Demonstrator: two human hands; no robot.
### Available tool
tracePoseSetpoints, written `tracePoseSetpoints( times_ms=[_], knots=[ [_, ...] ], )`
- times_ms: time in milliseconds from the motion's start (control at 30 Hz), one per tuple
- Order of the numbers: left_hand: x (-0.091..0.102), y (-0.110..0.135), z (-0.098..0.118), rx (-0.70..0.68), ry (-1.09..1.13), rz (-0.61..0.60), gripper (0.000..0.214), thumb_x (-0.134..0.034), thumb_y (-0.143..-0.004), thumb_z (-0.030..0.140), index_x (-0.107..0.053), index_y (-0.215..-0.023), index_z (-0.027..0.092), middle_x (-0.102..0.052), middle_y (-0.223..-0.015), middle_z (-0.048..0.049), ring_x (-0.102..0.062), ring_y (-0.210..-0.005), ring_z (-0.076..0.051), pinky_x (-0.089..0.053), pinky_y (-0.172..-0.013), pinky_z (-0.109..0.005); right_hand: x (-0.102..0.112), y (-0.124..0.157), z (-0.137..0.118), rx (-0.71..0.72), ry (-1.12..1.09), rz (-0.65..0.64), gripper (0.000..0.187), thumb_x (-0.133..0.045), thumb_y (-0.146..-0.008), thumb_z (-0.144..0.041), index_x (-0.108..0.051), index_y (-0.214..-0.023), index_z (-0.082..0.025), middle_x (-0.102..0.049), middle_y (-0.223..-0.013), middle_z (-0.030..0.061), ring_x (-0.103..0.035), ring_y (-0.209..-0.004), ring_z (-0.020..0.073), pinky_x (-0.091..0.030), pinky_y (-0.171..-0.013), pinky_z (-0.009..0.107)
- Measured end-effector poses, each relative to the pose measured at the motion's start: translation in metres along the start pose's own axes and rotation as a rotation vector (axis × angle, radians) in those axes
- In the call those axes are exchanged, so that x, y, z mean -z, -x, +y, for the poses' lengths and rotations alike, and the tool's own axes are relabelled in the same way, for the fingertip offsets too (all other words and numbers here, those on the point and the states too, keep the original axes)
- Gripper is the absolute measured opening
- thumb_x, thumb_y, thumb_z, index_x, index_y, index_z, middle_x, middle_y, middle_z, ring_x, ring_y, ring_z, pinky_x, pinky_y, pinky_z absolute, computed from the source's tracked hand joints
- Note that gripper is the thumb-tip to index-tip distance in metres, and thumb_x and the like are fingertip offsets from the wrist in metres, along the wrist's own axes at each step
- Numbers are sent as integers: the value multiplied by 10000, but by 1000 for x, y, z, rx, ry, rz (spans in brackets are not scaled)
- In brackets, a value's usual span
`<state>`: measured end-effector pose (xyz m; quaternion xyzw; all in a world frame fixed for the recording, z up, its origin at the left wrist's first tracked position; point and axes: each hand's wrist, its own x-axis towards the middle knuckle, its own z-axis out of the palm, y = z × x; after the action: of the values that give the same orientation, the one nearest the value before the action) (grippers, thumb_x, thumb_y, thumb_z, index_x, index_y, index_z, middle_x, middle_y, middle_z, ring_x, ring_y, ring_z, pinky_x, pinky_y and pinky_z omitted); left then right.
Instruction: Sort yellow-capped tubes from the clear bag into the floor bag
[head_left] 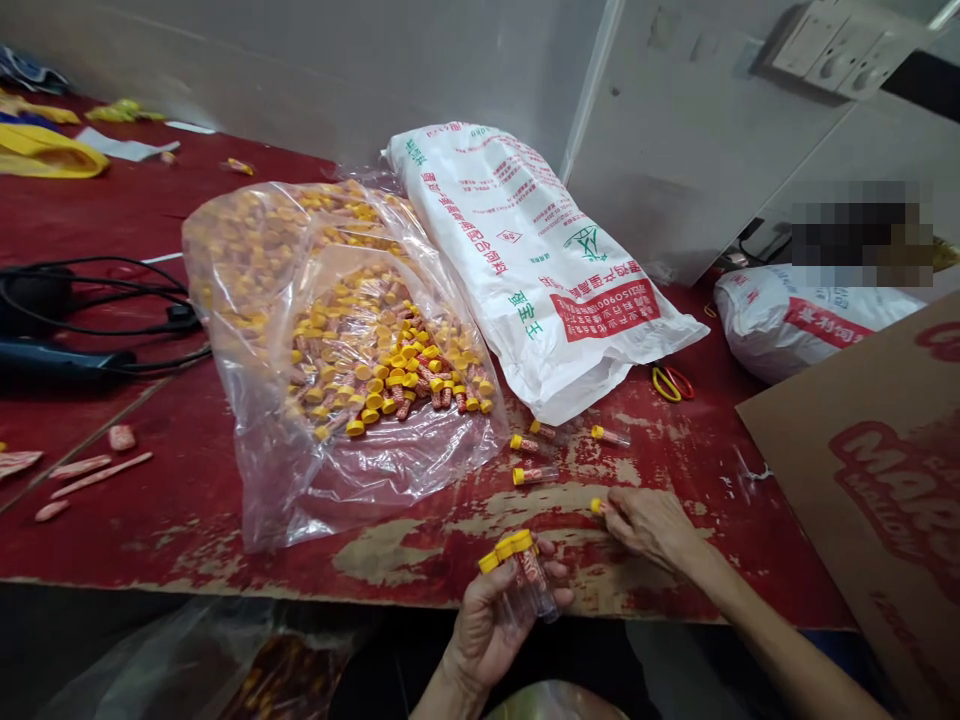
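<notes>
Low in the middle, my left hand is closed around several clear tubes with yellow caps, held side by side at the table's front edge. To its right, my right hand pinches one more yellow-capped tube; only the cap end shows past the fingers. Beyond the hands, several loose tubes lie on the red table, some with reddish patterned contents. A large clear plastic bag at the left lies open, its mouth toward me, heaped with capped tubes.
Behind them rests a full white sack with printing. Red and yellow rubber bands lie beside it. A cardboard box and another white sack stand at the right. Black cables and patterned scraps occupy the left.
</notes>
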<state>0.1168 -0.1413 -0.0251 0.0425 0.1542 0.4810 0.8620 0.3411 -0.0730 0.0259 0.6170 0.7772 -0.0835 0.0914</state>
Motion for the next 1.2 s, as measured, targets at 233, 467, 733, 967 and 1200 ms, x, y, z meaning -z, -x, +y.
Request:
tracePoseSetpoints(
  times_ms=[233,467,733,967,1200],
  knots=[
    [0,-3,1,-1,17,-7,201,-668,-756,209,-696,-950,166,-682,-1040,-83,-637,-963,-263,-515,-873,-466,9,-5,-6,-25,122,-223,241,-450,-894,-186,-650,-766,-145,-676,-715,101,-625,-646,172,-203,-505,273],
    [-6,-12,1,47,-30,-14,218,-634,-787,187,-697,-988,131,-690,-1015,-105,-625,-1003,-256,-508,-904,-425,-4,-10,3,-22,128,-185,284,-404,-925,-248,-660,-835,-167,-689,-762,104,-641,-666,214,-256,-506,271],
    [2,-8,1,-14,47,-146,355,-542,-818,176,-624,-1163,195,-563,-1295,-113,-463,-1246,-290,-377,-1031,-513,-42,21,-44,121,-554,427,308,-314,-970,-279,-604,-1006,-182,-654,-916,64,-615,-809,160,-465,-719,261],
    [-1,-8,5,-14,84,-232,384,-479,-857,190,-582,-1227,206,-631,-1193,-120,-521,-1192,-245,-320,-1064,-507,-28,7,-40,389,-608,562,321,-328,-958,-292,-591,-1112,-190,-582,-997,87,-552,-922,185,-470,-784,296],
    [0,-3,3,6,82,-220,360,-525,-829,221,-621,-1171,158,-586,-1255,-154,-457,-1253,-294,-209,-1084,-596,-25,-75,53,4,-59,483,295,-448,-876,-262,-587,-1100,-130,-490,-1236,181,-443,-1109,306,-383,-876,424]
  ],
)
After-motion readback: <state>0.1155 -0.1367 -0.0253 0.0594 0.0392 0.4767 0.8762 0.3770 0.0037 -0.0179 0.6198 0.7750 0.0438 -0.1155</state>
